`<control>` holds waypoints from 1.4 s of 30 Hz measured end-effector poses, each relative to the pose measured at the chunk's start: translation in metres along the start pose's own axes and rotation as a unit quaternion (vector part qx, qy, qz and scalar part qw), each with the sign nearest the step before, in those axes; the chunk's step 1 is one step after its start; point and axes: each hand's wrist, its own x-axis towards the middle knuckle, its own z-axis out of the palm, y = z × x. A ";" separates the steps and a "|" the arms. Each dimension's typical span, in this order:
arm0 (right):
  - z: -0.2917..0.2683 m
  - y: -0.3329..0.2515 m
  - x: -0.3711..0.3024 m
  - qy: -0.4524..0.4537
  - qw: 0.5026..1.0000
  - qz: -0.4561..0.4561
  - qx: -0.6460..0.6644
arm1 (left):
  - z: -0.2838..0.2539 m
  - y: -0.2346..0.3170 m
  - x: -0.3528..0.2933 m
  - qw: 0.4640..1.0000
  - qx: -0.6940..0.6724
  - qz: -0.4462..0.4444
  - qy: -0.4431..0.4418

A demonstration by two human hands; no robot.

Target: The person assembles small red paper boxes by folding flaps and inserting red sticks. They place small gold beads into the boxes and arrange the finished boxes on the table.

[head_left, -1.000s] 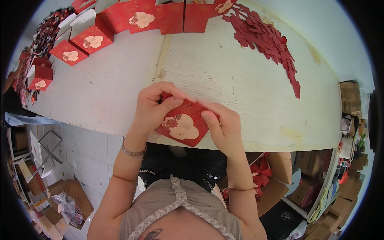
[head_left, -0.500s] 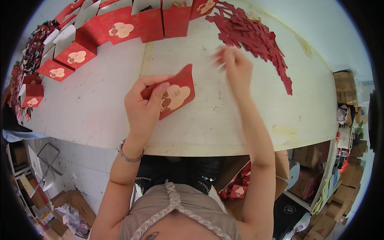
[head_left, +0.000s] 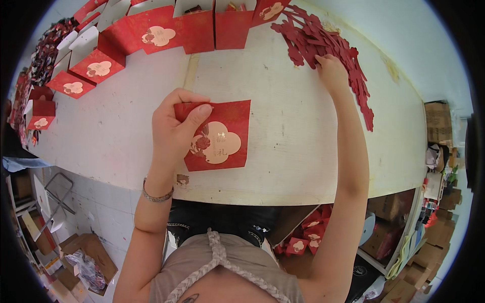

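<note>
Toward ten o'clock, a heap of shiny dark bits (head_left: 48, 53). From ten round to twelve, a curving row of open red boxes (head_left: 161, 38) on the tabletop (head_left: 293, 156). Also at ten, nearer centre, the left grip (head_left: 174, 121), clamped on the upper-left edge of a red packet (head_left: 217, 144), with thumb in front. Packet just left of centre, over the tabletop, pale flower emblem toward the camera. At one, a loose pile of dark-red strips (head_left: 308, 38). Between one and two, the right grip (head_left: 334, 73), fingertips against the pile; cannot tell whether pinched together or apart.
</note>
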 end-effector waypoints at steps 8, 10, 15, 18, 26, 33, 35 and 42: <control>-0.058 -0.081 -0.028 0.321 0.915 -0.018 0.242 | 0.004 0.002 0.015 0.988 -0.042 -0.121 -0.082; -0.098 -0.130 -0.049 0.296 0.883 -0.213 0.295 | 0.007 0.001 0.018 0.982 -0.070 -0.132 -0.112; -0.105 -0.159 -0.053 0.293 0.840 -0.386 0.244 | 0.006 -0.008 0.020 0.977 -0.086 -0.141 -0.135; -0.110 -0.165 -0.056 0.238 0.855 -0.393 0.241 | 0.007 -0.001 0.021 0.980 -0.041 -0.153 -0.120; -0.010 -0.080 -0.023 0.126 0.956 0.125 0.235 | 0.002 0.000 0.003 0.997 0.000 -0.073 -0.014; -0.035 -0.103 -0.037 0.052 0.961 0.124 0.241 | 0.004 0.002 -0.014 1.000 0.011 0.001 0.018; -0.088 -0.148 -0.062 0.076 0.830 0.203 0.514 | 0.001 -0.001 -0.019 0.999 0.018 0.035 0.028; -0.133 -0.208 -0.113 0.127 0.881 -0.171 0.423 | 0.007 -0.001 -0.029 0.993 0.041 0.112 0.001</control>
